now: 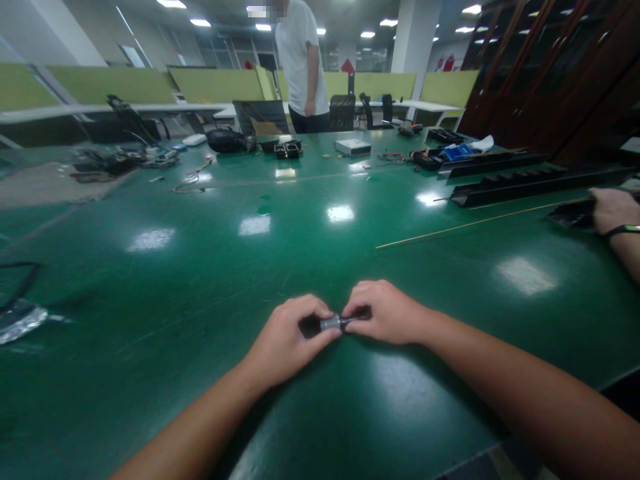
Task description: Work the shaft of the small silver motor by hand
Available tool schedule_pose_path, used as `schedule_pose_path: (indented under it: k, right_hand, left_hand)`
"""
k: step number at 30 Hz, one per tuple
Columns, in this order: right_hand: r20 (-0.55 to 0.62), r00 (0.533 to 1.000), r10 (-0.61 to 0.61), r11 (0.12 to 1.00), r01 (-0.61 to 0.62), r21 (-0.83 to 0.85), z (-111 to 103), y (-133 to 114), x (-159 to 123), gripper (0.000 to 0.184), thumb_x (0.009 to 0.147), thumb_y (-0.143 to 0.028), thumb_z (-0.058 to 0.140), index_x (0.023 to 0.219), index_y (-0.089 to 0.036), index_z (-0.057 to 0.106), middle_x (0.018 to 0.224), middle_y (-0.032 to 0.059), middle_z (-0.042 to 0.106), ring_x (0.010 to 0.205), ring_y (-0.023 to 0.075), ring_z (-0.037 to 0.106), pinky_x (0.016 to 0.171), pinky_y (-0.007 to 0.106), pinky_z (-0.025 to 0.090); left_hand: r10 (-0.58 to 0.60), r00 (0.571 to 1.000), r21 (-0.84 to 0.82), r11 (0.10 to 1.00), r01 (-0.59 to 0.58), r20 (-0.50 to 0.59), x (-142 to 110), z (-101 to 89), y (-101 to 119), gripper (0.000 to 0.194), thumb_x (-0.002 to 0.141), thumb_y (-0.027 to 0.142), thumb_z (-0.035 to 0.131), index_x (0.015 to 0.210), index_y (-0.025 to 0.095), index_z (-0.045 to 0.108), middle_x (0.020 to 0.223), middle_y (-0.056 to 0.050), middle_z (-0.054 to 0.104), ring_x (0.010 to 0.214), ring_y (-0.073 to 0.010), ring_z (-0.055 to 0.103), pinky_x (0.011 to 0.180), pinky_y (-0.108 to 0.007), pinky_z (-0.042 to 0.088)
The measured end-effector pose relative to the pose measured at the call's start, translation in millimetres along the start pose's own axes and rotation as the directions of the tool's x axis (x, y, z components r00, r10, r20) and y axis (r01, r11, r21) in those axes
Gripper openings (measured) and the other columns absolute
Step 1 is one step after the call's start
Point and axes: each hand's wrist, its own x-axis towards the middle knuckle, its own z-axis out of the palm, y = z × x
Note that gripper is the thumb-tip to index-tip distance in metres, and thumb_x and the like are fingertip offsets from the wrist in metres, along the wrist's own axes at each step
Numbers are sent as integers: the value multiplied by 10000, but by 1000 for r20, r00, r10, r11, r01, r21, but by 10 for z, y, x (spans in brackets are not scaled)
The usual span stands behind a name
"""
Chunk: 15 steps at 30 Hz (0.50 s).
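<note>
Low over the green tabletop (320,260), my left hand (287,337) pinches a small cylinder (329,323) with a grey body and a dark end, too small to name more exactly. Thumb and fingers close on its grey body. From the other side, my right hand (390,313) has its thumb and fingertips closed on the thin dark part that sticks out of the cylinder. Both hands nearly meet there. Fingers partly hide this dark part, so its full shape does not show.
At the right edge, another person's hand (613,208) rests on black strips. Black channel-shaped pieces (540,185) and a thin yellowish rod (450,229) lie nearby. Electronics and tools line the far side, with a white box (353,147). Behind stands a person in white (300,60).
</note>
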Motion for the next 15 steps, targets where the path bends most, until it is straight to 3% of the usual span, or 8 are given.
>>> schedule_pose_path:
  k: [15]
  right_hand:
    - [40, 998, 40, 999, -40, -14, -74, 1, -26, 105, 781, -219, 709, 860, -163, 749, 790, 30, 689, 740, 138, 593, 680, 245, 411]
  left_hand:
    - [-18, 1000, 3, 1000, 18, -2, 10, -2, 15, 115, 836, 297, 691, 858, 189, 657, 900, -27, 691, 846, -184, 642, 802, -306, 483]
